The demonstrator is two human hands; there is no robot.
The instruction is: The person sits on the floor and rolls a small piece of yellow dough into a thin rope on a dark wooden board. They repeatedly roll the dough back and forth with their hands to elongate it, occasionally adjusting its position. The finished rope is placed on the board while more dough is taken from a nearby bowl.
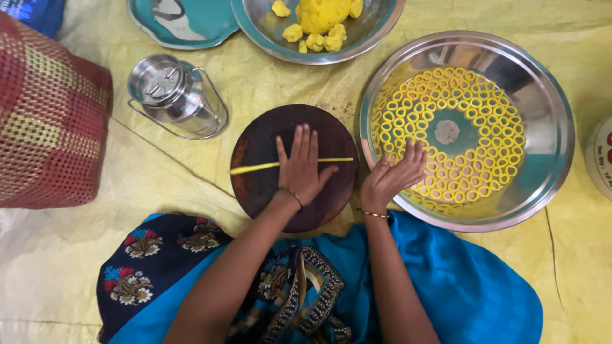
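In the middle of the frame the left hand (301,167) lies flat, fingers stretched out and close together, palm pressed down on a thin yellow dough rope (255,167) that runs across a round dark wooden board (255,185). The rope shows on both sides of the hand, the longer end reaching toward the left edge of the board. The hand grips nothing; it only bears down on the rope.

The right hand (392,178) sits just right of the board, loosely open with fingers slightly curled, over the near rim of a large steel platter (542,102). Whether it holds anything cannot be told. The platter is filled with small yellow dough rings (491,121), laid in circles around a bare centre.

At the top centre a steel bowl (376,32) holds a lump of yellow dough (322,13) with smaller broken pieces around it. Upper left of the board stands a lidded steel can (172,92) with a wire handle, and a teal tray (204,25) lies at the top edge.
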